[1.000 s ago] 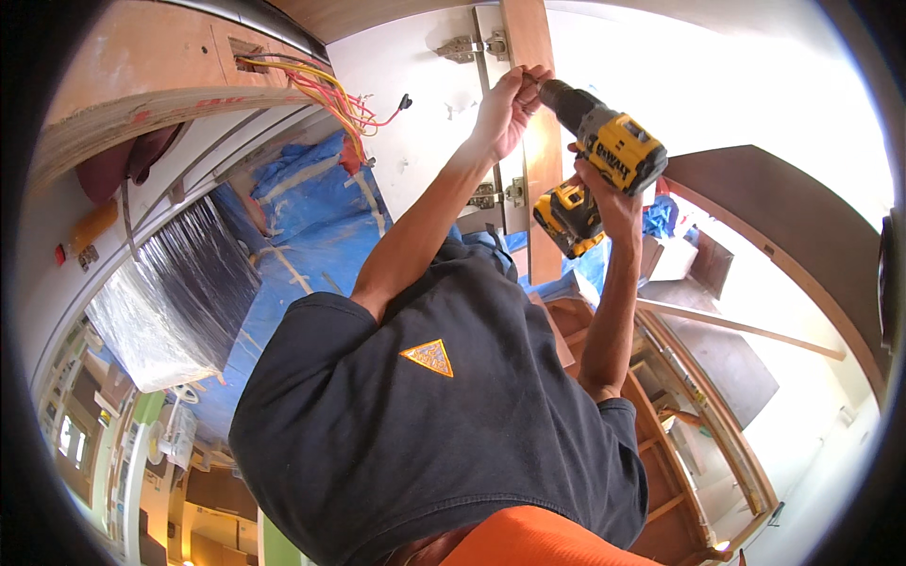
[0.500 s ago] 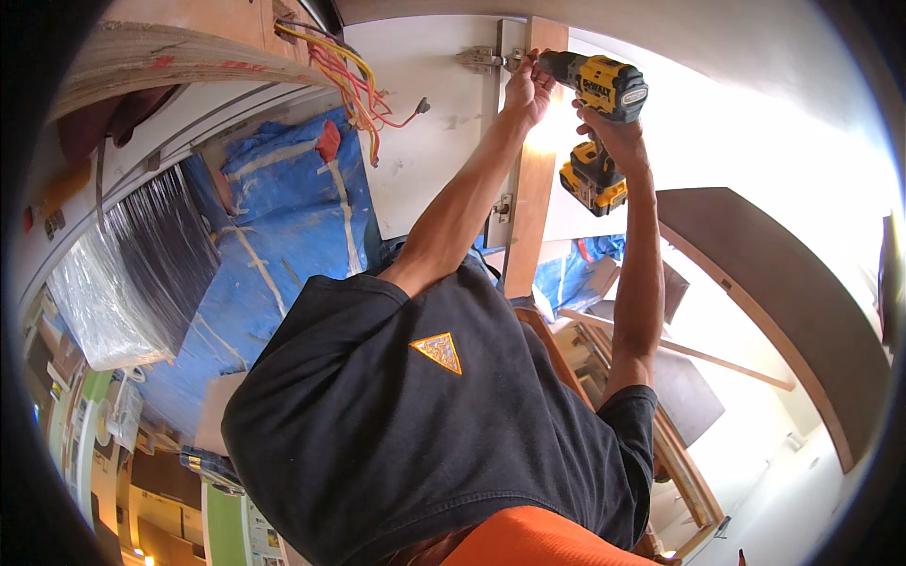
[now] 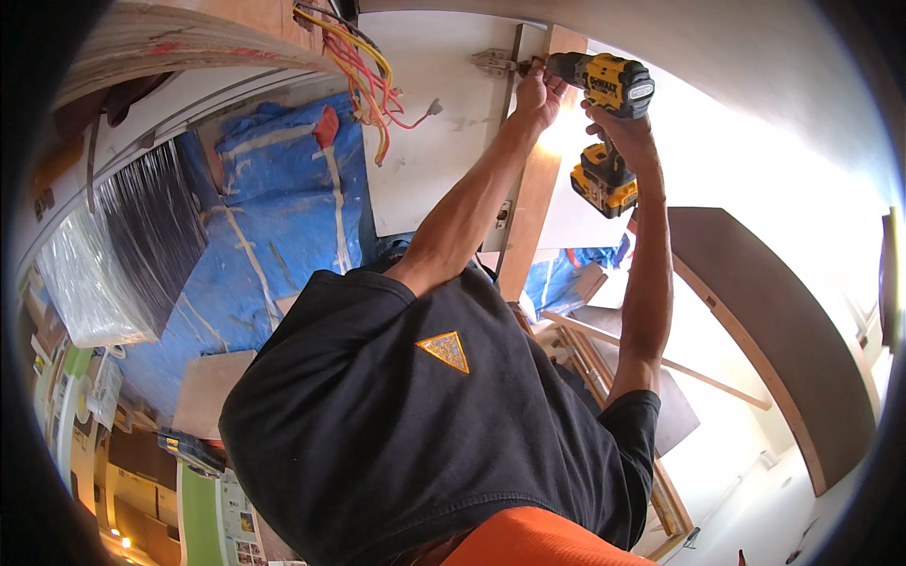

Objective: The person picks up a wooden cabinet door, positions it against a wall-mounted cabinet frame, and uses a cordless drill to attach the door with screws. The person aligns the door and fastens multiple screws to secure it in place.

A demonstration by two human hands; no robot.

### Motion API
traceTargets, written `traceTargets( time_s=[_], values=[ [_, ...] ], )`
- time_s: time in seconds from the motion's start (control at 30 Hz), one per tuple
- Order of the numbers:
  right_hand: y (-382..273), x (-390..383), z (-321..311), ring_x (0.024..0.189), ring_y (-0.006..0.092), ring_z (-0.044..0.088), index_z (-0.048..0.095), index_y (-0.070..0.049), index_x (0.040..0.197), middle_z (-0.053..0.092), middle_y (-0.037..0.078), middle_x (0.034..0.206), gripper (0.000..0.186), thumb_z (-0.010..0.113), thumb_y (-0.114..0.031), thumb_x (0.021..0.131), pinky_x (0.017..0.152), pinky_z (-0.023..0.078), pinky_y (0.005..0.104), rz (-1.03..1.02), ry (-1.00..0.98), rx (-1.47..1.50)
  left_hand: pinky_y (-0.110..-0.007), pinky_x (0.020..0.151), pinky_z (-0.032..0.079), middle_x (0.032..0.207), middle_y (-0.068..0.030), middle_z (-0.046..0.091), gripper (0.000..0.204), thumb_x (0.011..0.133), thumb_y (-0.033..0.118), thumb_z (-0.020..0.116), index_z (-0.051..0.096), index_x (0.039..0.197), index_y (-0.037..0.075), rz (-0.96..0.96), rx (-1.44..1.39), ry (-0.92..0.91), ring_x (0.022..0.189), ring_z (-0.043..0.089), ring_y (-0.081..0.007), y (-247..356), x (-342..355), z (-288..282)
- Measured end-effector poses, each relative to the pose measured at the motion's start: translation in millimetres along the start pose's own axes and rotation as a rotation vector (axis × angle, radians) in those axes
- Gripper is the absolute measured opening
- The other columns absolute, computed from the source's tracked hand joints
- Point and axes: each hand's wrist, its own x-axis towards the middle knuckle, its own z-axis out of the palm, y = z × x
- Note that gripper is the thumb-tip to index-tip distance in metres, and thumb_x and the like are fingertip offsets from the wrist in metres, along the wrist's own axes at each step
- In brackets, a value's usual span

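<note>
My right hand grips the handle of a yellow and black cordless drill, its battery hanging below. The drill's nose points left at a metal cabinet hinge near the top of a white panel. Beside that hinge, close to the drill's tip, the fingers of my left hand are pinched together; what they hold is too small to make out. A wooden strip runs behind both hands along the panel's edge. Lower on the same edge sits a second hinge.
Loose red and yellow wires dangle from a wooden edge at upper left. Blue sheeting with tape and a plastic-wrapped stack lie to the left. A curved brown panel stands at right, near a long thin wooden strip.
The whole view has shifted slightly, moving the hands and drill a little rightward in the picture. Both hands keep their hold, and the drill's tip stays by the upper hinge.
</note>
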Motion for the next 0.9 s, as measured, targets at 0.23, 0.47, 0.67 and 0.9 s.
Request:
traceTargets(
  time_s=[0.23, 0.47, 0.67, 0.9],
  values=[
    [-9.2, 10.2, -6.8, 0.074, 0.0141, 0.070, 0.067, -0.003, 0.106, 0.072, 0.006, 0.088, 0.031, 0.074, -0.024, 0.084, 0.068, 0.056, 0.0288, 0.007, -0.063, -0.058, -0.040, 0.099, 0.049, 0.103, -0.0076, 0.069, 0.028, 0.107, 0.028, 0.039, 0.058, 0.109, 0.008, 0.134, 0.134, 0.047, 0.104, 0.064, -0.0193, -8.9, -43.3, 28.2],
    [-26.9, 17.4, -22.8, 0.075, 0.0151, 0.069, 0.072, -0.005, 0.107, 0.071, 0.007, 0.083, 0.039, 0.076, -0.031, 0.079, 0.066, 0.054, 0.0271, 0.120, -0.130, -0.181, -0.040, 0.086, 0.052, 0.098, -0.0184, 0.069, 0.020, 0.099, 0.012, 0.047, 0.061, 0.110, 0.003, 0.257, 1.346, -0.063, 0.098, 0.068, -0.0325, -43.0, -103.8, 30.4],
    [-28.4, 21.7, -21.4, 0.069, 0.0113, 0.065, 0.071, -0.005, 0.104, 0.069, 0.005, 0.078, 0.035, 0.076, -0.030, 0.079, 0.061, 0.051, 0.0266, 0.159, -0.161, -0.144, -0.044, 0.098, 0.045, 0.117, -0.0100, 0.066, 0.025, 0.089, 0.020, 0.062, 0.064, 0.111, 0.011, 0.622, 2.157, -0.738, 0.107, 0.061, -0.0269, -24.8, -57.3, 0.6],
    [-23.7, 26.9, -17.9, 0.065, 0.0087, 0.061, 0.068, -0.006, 0.103, 0.066, 0.002, 0.074, 0.031, 0.074, -0.028, 0.082, 0.062, 0.050, 0.0265, 0.093, -0.152, -0.301, -0.047, 0.111, 0.033, 0.102, -0.0051, 0.066, 0.024, 0.077, 0.016, 0.064, 0.069, 0.099, 0.011, 0.767, 1.713, -0.824, 0.110, 0.057, -0.0239, -19.4, -79.7, -13.3]
  ],
)
